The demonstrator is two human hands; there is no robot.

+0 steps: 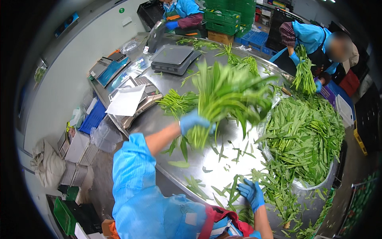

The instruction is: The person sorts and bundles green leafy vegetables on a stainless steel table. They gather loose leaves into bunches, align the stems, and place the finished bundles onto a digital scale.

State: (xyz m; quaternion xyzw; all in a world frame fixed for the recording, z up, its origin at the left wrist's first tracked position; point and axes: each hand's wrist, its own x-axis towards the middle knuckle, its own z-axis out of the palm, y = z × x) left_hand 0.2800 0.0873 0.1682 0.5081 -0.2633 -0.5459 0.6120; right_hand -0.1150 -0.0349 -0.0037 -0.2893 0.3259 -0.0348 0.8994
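My left hand (195, 123), in a blue glove, grips the stems of a large bunch of leafy greens (226, 86), blurred by motion, above the steel table (179, 152). Low over the table's near edge, my right hand (250, 192), also gloved in blue, has its fingers apart beside loose leaves (234, 191) and holds nothing. Another bundle of greens (179, 101) lies just beyond my left hand. A big heap of greens (307, 134) fills a plastic-lined container to the right.
A flat scale (174, 56) and a second scale (141, 104) under white paper (126, 100) stand on the left. One co-worker (185, 15) is across the table; another (313, 44) holds greens at the right. Green crates (222, 21) are stacked behind. A blue bin (93, 116) stands left.
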